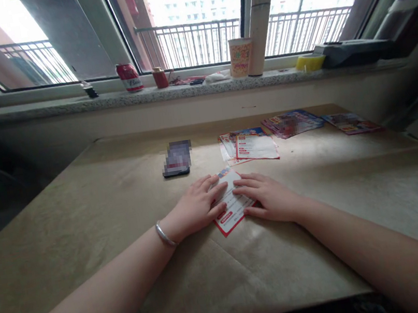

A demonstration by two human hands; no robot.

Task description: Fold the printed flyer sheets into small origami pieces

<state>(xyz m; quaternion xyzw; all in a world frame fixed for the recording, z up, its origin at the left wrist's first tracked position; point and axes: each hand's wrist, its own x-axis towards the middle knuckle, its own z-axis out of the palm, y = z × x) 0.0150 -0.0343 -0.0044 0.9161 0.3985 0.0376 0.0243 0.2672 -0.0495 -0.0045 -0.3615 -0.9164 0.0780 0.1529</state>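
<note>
A white printed leaflet (pixel 234 206) with red edging lies on the table between my hands, turned at a slant. My left hand (pixel 201 203), with a silver bangle at the wrist, rests flat on its left side, fingers stretched out. On the right side of the sheet lies my right hand (pixel 268 197), fingers apart and palm down. Both hands cover parts of the leaflet's print. Just beyond it is a small overlapping pile of similar leaflets (pixel 258 146). A dark phone (pixel 177 159) lies up and left of my left hand.
Colourful leaflets (pixel 294 123) and another stack (pixel 351 123) lie at the table's (pixel 85 222) back right. The stone windowsill (pixel 106 102) beyond holds a red can (pixel 129 78), a red jar (pixel 160 78), a paper cup (pixel 240 57), a tall flask (pixel 259 34) and yellow tape (pixel 310 62).
</note>
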